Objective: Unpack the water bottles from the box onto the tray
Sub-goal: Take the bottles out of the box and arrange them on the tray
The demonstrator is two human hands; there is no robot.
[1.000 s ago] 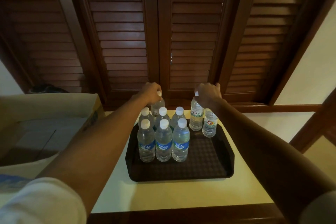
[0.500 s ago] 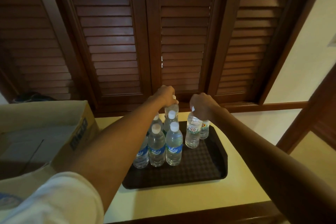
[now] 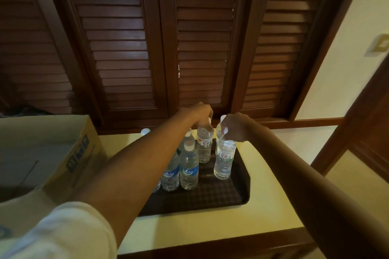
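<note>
— On the brown tray (image 3: 235, 193), what are the hands doing?
— Left hand (image 3: 200, 114) is pinching one green-label bottle (image 3: 203, 147) by its neck; right hand (image 3: 233, 127) is clamping another (image 3: 224, 159). Keep both upright, seating them beside the blue-label bottles (image 3: 189, 171).

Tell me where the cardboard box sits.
In the head view the box sits open on the left, beside the tray, partly behind the left forearm.

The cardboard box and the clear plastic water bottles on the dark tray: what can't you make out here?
- Head view: the brown cardboard box runs off the left edge; any bottles left inside stay unseen.
- The left forearm covers the blue-labelled bottles at the left of the dark plastic tray, so no count.
- Right hand: it hides the neck of the green-labelled bottle.
- Labels: too blurred to read.
</note>
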